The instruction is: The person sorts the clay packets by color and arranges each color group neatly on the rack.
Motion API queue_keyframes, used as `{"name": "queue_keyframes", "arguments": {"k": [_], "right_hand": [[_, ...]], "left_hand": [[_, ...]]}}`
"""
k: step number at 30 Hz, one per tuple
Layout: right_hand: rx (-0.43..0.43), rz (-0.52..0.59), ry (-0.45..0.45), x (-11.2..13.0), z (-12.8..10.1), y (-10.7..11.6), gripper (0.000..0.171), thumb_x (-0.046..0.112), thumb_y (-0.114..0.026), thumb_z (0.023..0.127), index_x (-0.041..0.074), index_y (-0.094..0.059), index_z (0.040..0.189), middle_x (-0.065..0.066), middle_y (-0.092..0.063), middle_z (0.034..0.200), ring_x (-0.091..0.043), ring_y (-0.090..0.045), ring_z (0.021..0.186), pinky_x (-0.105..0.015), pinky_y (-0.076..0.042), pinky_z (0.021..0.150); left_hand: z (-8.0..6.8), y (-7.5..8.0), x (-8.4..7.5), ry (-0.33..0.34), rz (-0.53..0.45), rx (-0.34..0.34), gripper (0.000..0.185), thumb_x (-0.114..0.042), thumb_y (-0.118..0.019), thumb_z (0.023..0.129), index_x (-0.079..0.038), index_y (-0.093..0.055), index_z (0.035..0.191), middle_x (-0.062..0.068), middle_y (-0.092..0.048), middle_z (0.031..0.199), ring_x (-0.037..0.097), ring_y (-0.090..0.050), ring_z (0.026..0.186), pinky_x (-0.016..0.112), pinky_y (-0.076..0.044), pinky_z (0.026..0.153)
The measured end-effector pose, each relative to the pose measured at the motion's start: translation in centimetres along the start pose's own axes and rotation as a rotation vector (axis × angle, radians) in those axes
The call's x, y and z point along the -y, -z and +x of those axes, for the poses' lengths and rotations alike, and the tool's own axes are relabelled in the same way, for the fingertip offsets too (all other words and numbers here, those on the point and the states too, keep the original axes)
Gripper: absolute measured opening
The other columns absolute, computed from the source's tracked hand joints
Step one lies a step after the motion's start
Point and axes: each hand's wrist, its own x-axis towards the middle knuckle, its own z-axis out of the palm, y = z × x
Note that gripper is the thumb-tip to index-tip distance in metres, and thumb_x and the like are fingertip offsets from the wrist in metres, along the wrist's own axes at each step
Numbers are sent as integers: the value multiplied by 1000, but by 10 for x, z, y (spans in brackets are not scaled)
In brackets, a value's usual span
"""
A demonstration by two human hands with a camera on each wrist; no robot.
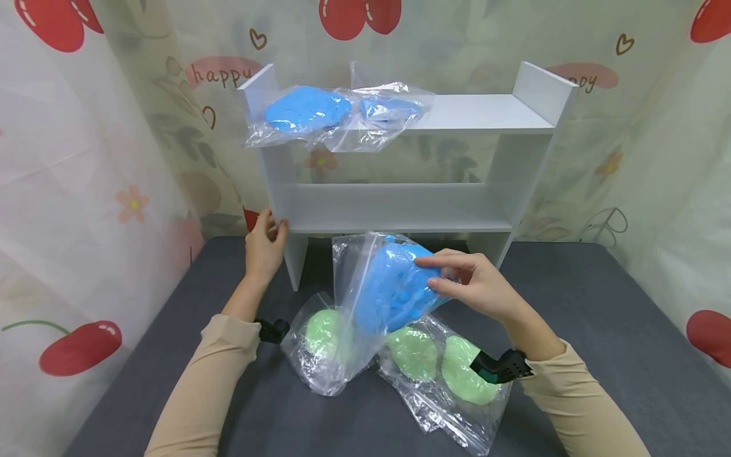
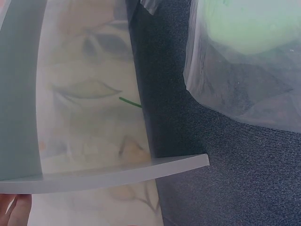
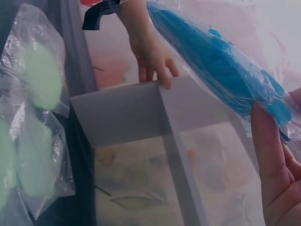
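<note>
My right hand (image 1: 476, 282) pinches the edge of a clear zip bag holding a soft, flattened blue lump (image 1: 394, 285). That bag hangs tilted in front of the shelf unit, and in the head view it overlaps the green bags below. In the right wrist view, the blue lump (image 3: 221, 66) shows edge-on beside the fingers. My left hand (image 1: 265, 247) holds the front edge of the white shelf unit's left side panel (image 1: 276, 178), level with the lower shelf. Its fingertips (image 2: 19, 209) show against that panel's outer face in the left wrist view.
Two bags with blue lumps (image 1: 308, 109) lie on the left of the top shelf (image 1: 474, 113), overhanging its front. Bags with pale green lumps (image 1: 468, 371) lie on the dark table (image 1: 588, 381). A patterned cloth (image 1: 143, 146) hangs around the table, and a thin cord (image 1: 608, 222) hangs at right.
</note>
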Motion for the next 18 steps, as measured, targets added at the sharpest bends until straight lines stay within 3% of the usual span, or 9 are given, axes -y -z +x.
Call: {"name": "queue_keyframes", "arguments": {"k": [7,18], "right_hand": [[-47,-11,-23,9,-2,10,36,-5,-59,87,0,-60,122,7,-58,98,-10,-40,55,-28,-35,47],[-151,108,75,21,1,21,38,-8,-58,86,5,-63,121,6,-61,97,-10,-35,55,-27,-30,47]], "left_hand": [[0,0,0,5,10,1,39,-19,-50,96,-9,-48,134,22,-62,121,37,-64,105,50,-53,81],[1,-1,0,1,4,-7,38,-18,-50,96,-9,-49,132,22,-62,120,37,-64,104,50,-53,81]]}}
